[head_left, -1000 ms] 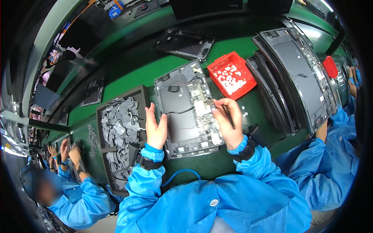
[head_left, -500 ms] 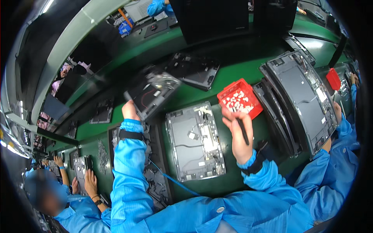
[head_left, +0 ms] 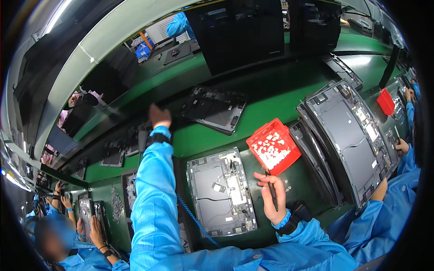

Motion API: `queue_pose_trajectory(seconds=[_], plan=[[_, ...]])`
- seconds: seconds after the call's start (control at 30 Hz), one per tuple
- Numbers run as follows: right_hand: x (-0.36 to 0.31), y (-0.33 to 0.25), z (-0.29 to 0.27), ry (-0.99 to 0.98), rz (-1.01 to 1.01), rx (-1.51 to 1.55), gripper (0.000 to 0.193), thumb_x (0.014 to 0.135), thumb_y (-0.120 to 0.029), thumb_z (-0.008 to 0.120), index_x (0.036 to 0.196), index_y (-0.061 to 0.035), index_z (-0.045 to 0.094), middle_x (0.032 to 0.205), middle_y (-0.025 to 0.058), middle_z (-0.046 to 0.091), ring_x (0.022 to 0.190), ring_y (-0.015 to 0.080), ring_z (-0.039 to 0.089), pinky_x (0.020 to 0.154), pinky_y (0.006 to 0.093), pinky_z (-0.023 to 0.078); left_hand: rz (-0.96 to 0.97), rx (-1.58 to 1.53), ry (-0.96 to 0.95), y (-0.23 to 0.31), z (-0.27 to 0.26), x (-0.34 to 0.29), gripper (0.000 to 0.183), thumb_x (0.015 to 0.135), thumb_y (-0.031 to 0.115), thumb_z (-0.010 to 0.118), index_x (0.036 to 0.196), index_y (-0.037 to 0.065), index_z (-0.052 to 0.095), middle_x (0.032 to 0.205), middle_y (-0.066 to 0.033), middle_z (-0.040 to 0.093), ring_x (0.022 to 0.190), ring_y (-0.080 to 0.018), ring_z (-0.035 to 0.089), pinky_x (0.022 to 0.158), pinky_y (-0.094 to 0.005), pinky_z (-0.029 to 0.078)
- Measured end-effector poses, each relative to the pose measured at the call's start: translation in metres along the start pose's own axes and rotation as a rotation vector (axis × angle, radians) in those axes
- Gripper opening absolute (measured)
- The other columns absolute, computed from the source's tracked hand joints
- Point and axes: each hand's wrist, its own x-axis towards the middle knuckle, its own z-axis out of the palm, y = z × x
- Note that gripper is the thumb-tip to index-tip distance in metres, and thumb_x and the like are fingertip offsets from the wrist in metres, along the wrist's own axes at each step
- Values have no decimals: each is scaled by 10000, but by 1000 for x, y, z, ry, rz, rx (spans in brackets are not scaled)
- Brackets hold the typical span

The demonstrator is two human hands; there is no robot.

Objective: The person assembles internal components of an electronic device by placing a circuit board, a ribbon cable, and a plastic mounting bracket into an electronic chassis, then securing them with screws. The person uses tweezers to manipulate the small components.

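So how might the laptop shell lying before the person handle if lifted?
The laptop shell is probably stiff, given its flat frame. Its exposed circuit board could be fragile. The small dark piece lying on it might shift if tilted; any fastening is unclear.

The left grip (head_left: 161,117) is blurred and indistinct.

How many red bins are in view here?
2: the near bin, just beyond the right hand; the far bin, at the far right, past the panel stack. Others may be hidden.
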Motion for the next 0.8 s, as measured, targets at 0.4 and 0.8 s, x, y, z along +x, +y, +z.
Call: queue_pose_trajectory(seconds=[0.4,0.8], plan=[[1,9,-8,16,-54,-138,214,822,13,473,1035,19,448,1107,218,556,970,236,549,865,318,401,-76,-63,-991,30,30,34,798,558,587,733,959,-91,601,989,-216,614,954,-325,586,779,-365,471],[0,10,-11,214,-254,-20,187,852,-15,352,1030,-10,407,1158,222,516,930,201,502,875,336,387,-413,-1263,-585,-18,-68,23,327,895,317,519,1032,20,541,948,-63,593,832,-165,557,716,-317,459]])
